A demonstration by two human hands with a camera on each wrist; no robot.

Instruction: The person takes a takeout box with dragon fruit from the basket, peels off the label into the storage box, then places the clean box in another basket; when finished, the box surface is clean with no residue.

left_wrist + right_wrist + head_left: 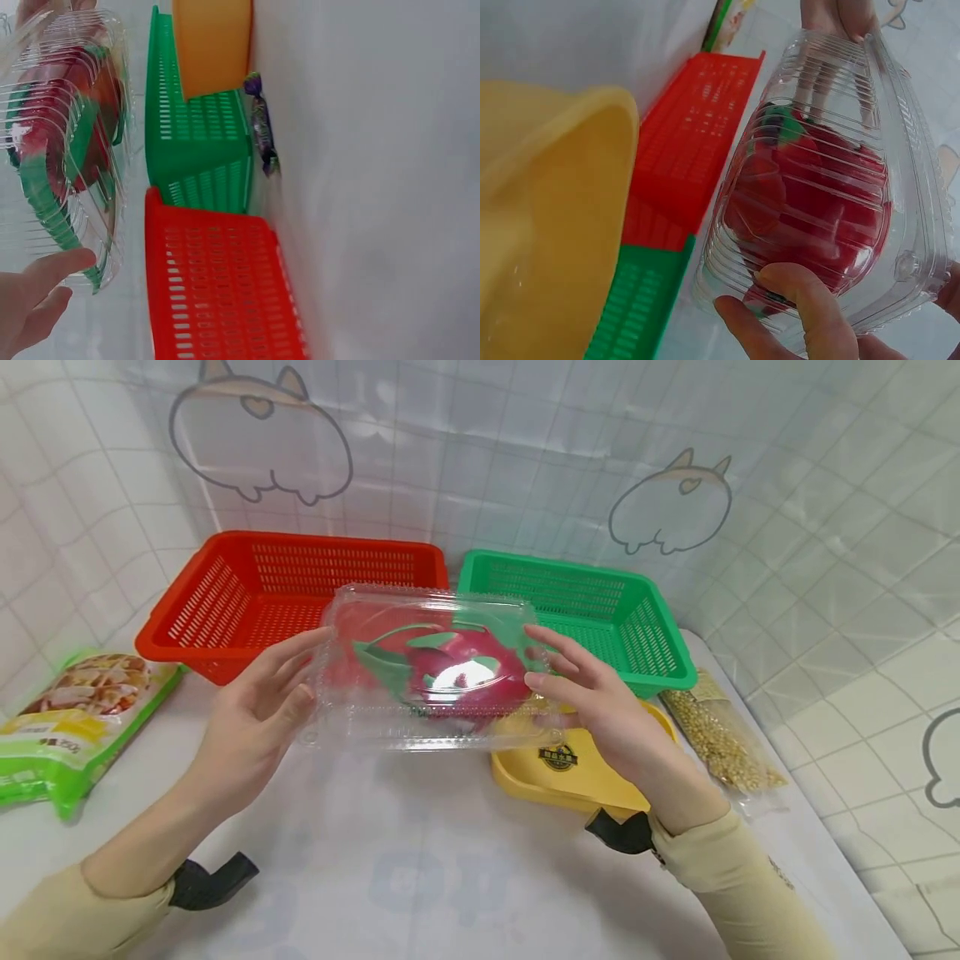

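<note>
A clear plastic clamshell box [371, 731] is held up above the table, with a pink and green dragon fruit [491, 685] inside it. My left hand [251, 714] grips the box's left end between thumb and fingers. At the opposite end, my right hand [611, 714] holds the box with its fingers along the side. The lid appears closed over the fruit. From the right wrist view, the fruit [817, 202] fills much of the ribbed box, and fingertips [795, 281] press against the plastic.
Behind the box stand a red basket [187, 647] and a green basket [652, 631]. A yellow tray [600, 777] sits below my right hand. Packaged food bags lie left [82, 718] and right [720, 735]. A purple-wrapped candy [262, 131] lies by the green basket.
</note>
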